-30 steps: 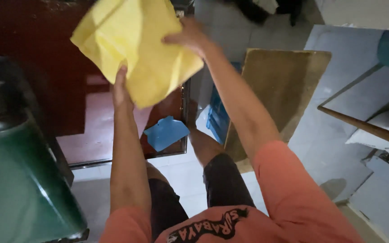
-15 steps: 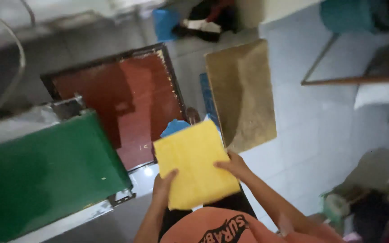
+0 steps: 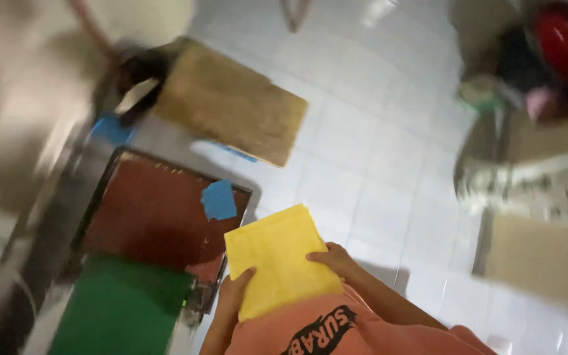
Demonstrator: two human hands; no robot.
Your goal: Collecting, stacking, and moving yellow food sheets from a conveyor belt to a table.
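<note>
You held the folded yellow cloth [image 3: 281, 258] flat against your chest, over the red-brown screen frame [image 3: 152, 217]. Left hand [image 3: 233, 297] clamped its lower edge, right hand [image 3: 334, 258] gripped its side. Carrying step, by my reading; next calls for a steady two-handed grip.

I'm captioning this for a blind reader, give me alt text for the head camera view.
Both hands, left hand and right hand, hold a folded yellow cloth close to the body, above a white tiled floor. A dark red framed panel with a blue patch lies alongside.
</note>
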